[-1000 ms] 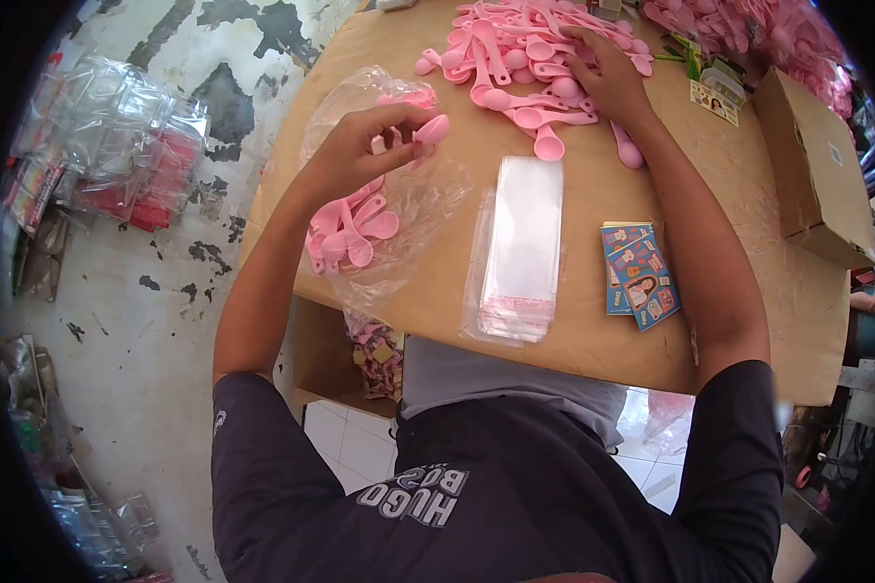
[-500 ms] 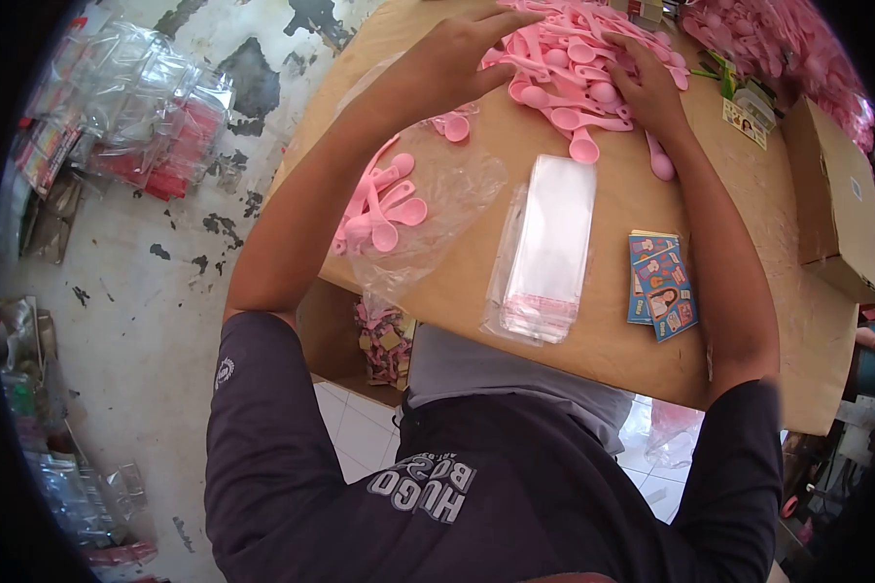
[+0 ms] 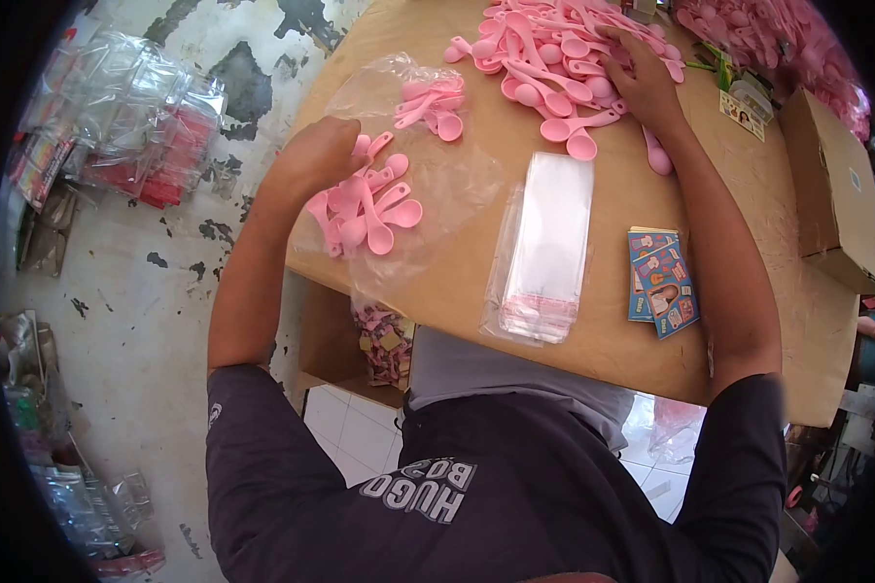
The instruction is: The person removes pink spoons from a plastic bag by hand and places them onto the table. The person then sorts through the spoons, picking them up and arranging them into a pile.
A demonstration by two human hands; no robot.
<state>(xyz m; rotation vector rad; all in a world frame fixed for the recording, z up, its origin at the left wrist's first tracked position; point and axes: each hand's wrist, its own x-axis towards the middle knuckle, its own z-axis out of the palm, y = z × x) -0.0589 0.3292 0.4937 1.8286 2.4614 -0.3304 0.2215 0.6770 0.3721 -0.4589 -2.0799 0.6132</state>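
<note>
My left hand (image 3: 316,160) is closed at the left edge of the table, with a pink spoon (image 3: 362,145) showing at its fingers. Its fingertips are partly hidden. Just below and beside it, several pink spoons (image 3: 369,209) lie in a small heap on a clear plastic sheet (image 3: 457,194). A second small bunch of pink spoons (image 3: 437,102) rests farther up the sheet. My right hand (image 3: 644,83) lies against the right side of the large pile of pink spoons (image 3: 544,58), its fingers apart and touching the spoons.
Clear plastic sleeves (image 3: 551,243) are stacked in front of me, with blue printed cards (image 3: 663,282) to their right. A cardboard box (image 3: 831,189) stands at the right edge. More pink spoons (image 3: 768,44) are heaped at the far right. Packaged plastic (image 3: 131,117) lies on the floor at left.
My left hand has moved from the large pile leftward and nearer, to the small heap, and its fingers have closed. My right hand has stayed at the pile's right side.
</note>
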